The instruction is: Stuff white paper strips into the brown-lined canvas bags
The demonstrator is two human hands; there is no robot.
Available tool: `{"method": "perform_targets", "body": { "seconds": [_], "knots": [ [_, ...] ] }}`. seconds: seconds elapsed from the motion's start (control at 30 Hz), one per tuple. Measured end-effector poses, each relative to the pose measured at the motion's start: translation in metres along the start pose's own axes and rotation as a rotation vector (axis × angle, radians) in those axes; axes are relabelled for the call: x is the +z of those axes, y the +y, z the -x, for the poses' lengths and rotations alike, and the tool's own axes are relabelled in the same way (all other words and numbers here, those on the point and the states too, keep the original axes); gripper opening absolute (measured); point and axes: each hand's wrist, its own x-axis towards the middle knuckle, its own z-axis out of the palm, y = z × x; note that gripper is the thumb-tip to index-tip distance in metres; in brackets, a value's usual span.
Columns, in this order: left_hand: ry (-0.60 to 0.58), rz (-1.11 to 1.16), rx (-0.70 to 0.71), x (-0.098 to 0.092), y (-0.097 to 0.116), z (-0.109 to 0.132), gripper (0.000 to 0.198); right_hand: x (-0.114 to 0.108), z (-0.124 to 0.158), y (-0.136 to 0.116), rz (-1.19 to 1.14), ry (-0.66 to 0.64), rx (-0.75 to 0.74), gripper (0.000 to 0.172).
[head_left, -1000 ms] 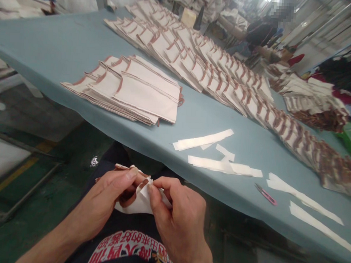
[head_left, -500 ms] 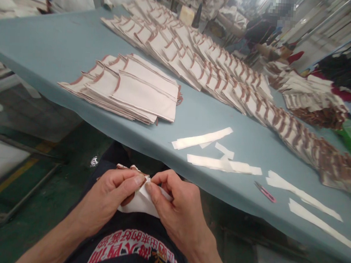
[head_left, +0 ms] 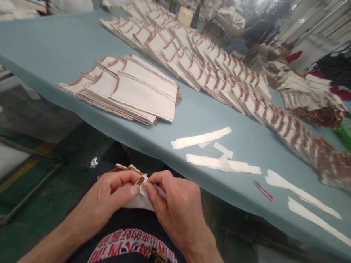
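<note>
A cream fabric piece with brown edging [head_left: 138,201] is held between both hands, just off the table's near edge and above my dark printed apron [head_left: 133,246]. My left hand [head_left: 112,193] pinches its brown-trimmed edge between thumb and forefinger. Close beside it, my right hand [head_left: 171,198] pinches the same edge, the fingertips of the two hands almost meeting. Much of the fabric is hidden behind the fingers. Beyond the hands, a stack of similar brown-edged cream pieces [head_left: 144,96] lies on the blue-green table [head_left: 29,39].
Long overlapping rows of brown-edged fabric pieces [head_left: 194,65] run across the table. White strips [head_left: 201,138] lie nearer, with pink thread snips [head_left: 264,191] to their right. More white strips [head_left: 315,221] lie beyond the snips. A person [head_left: 259,27] is in the background.
The fabric's edge has shifted in my fingers, and more of its brown trim shows between the hands. My left thumb has drawn slightly left and down. Items on the table stay put.
</note>
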Motion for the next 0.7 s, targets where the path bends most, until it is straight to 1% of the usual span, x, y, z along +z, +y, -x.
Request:
{"method": "perform_targets", "body": {
  "seconds": [0.07, 0.13, 0.2, 0.3, 0.37, 0.47, 0.53, 0.6, 0.7],
  "knots": [
    [0.060, -0.027, -0.010, 0.003, 0.004, 0.003, 0.035, 0.003, 0.001, 0.000, 0.006, 0.035, -0.016, 0.034],
    [0.083, -0.066, -0.028, 0.005, 0.004, 0.004, 0.035, 0.007, 0.002, 0.000, 0.010, 0.055, -0.024, 0.035],
    [0.083, -0.121, -0.023, 0.007, 0.000, 0.004, 0.036, 0.009, 0.003, 0.000, 0.009, 0.061, -0.019, 0.034],
    [0.144, -0.183, 0.010, 0.008, -0.009, 0.003, 0.037, 0.009, 0.004, 0.000, -0.013, 0.072, -0.002, 0.033],
    [0.176, -0.197, 0.028, 0.009, -0.014, 0.003, 0.037, 0.009, 0.005, 0.001, -0.072, 0.063, 0.043, 0.031],
    [0.167, -0.192, 0.035, 0.010, -0.017, 0.005, 0.036, 0.010, 0.008, 0.002, -0.230, 0.027, 0.174, 0.024],
    [0.165, -0.188, 0.034, 0.012, -0.016, 0.005, 0.035, 0.012, 0.011, 0.003, -0.320, 0.018, 0.251, 0.020],
    [0.179, -0.199, 0.041, 0.013, -0.015, 0.006, 0.034, 0.014, 0.013, 0.002, -0.380, 0.019, 0.297, 0.017],
    [0.205, -0.228, 0.086, 0.016, -0.010, 0.008, 0.032, 0.016, 0.013, -0.002, -0.465, 0.023, 0.364, 0.016]
  ]
}}
